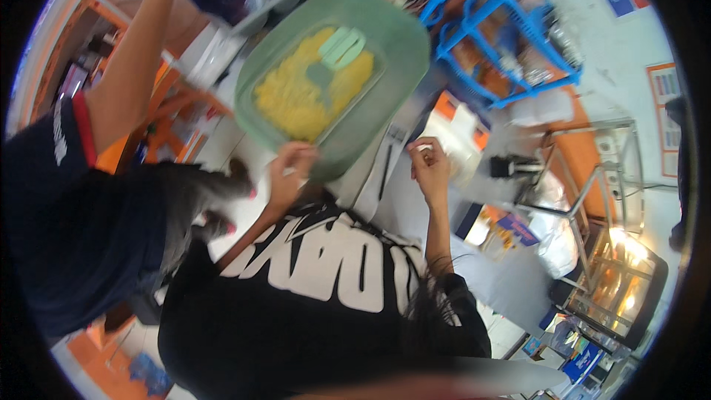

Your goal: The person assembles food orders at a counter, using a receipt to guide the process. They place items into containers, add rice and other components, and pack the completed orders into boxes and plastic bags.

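Note:
A large pale green tub (pixel 400 30) stands in front of me, with yellow crumbly or grated food (pixel 285 92) over its bottom. A light green slotted piece (pixel 342 48), perhaps a handle, lies on the food. My left hand (pixel 287 174) is at the tub's near rim with its fingers curled in; slight blur hides what they hold, if anything. To the right of the tub, my right hand (pixel 431 167) is raised with thumb and fingers pinched together. A small whitish bit shows at its fingertips, too small to name. Behind that hand is a white and orange box (pixel 453 115).
On the left, a co-worker in a dark sleeve (pixel 52 144) reaches an arm (pixel 129 67) past the tub. Blue plastic baskets (pixel 503 44) of packages stand at the far right. A metal rack (pixel 578 170) and a lit glass case (pixel 618 285) stand at the right.

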A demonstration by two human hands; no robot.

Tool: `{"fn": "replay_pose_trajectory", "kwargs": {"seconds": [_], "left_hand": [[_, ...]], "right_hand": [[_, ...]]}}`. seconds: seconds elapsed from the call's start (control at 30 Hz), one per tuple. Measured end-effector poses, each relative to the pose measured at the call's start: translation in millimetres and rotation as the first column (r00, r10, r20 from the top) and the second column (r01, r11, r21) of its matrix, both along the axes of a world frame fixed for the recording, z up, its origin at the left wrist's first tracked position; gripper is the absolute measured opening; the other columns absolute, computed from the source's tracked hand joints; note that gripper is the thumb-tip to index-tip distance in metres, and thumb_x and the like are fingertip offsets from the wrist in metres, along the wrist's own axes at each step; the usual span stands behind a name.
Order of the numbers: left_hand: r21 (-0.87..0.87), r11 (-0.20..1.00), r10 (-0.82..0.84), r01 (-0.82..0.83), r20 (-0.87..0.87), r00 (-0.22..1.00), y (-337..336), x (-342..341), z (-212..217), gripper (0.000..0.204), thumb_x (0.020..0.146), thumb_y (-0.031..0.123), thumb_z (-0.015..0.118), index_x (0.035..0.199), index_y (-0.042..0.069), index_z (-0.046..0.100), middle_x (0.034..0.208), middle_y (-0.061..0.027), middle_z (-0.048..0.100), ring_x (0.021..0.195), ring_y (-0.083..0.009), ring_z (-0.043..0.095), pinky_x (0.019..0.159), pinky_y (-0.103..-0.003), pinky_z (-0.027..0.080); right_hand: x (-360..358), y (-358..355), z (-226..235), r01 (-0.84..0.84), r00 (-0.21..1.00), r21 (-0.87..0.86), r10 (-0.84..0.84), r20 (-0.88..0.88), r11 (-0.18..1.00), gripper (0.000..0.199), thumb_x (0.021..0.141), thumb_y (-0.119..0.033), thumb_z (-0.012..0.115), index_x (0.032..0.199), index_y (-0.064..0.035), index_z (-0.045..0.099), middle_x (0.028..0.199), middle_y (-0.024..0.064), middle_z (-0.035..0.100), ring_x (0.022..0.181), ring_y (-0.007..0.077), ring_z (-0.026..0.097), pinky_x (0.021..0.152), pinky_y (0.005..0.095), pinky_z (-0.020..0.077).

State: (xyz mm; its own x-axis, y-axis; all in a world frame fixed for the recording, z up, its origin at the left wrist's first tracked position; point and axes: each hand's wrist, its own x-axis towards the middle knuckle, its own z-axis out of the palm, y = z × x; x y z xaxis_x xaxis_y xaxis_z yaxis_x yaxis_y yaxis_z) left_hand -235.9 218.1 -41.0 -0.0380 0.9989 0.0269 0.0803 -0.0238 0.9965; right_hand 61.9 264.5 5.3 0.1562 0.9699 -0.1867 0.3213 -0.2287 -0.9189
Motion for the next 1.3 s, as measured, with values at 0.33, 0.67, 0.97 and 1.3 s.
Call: {"fn": "replay_pose_trajectory", "kwargs": {"seconds": [0.33,0.67,0.97,1.3], "left_hand": [[-0.781,0.575,0.748,-0.244,0.382,0.543,34.9,-51.7,-57.8,0.08,0.085,0.066,0.046,0.141,0.012,0.031,0.14,-0.012,0.035,0.132,-0.0296,0.029,0.106,-0.057,0.023],[-0.265,0.849,0.528,-0.458,0.396,0.751,35.3,-53.3,27.2,0.03,0.099,0.033,0.049,0.108,0.006,0.055,0.098,-0.003,0.06,0.089,-0.0122,0.056,0.08,-0.03,0.043],[0.242,0.924,0.134,-0.295,0.516,0.846,107.4,-28.0,143.7,0.024,0.099,0.021,0.049,0.107,-0.002,0.05,0.087,-0.0094,0.061,0.067,-0.0145,0.059,0.048,-0.027,0.047],[0.456,0.89,-0.245,-0.014,0.504,0.828,228.2,24.4,238.1,0.024,0.092,0.028,0.059,0.084,0.006,0.055,0.066,-0.0036,0.058,0.051,-0.0104,0.054,0.041,-0.022,0.041]], "right_hand": [[28.6,344.6,184.4,-0.53,0.721,0.648,-0.112,0.684,0.547,0.021,0.084,-0.02,0.067,0.103,-0.0121,0.067,0.097,0.0124,0.067,0.09,0.0255,0.064,0.081,0.0339,0.0494],[3.7,401.8,192.6,-0.588,0.504,0.507,-0.205,0.839,0.63,0.021,0.078,-0.021,0.059,0.086,-0.0071,0.072,0.076,0.0186,0.067,0.066,0.0334,0.065,0.068,0.0418,0.0523],[94.7,121.9,196.3,-0.315,0.858,0.287,0.142,0.494,0.905,0.02,0.092,-0.01,0.054,0.103,0.001,0.067,0.078,0.0056,0.067,0.07,0.0115,0.062,0.064,0.0247,0.0495],[146.2,28.9,-19.7,0.064,0.864,0.031,-0.071,0.498,0.997,0.014,0.085,-0.003,0.063,0.097,-0.0022,0.069,0.087,0.0135,0.068,0.07,0.0143,0.068,0.06,0.0272,0.0538]]}}
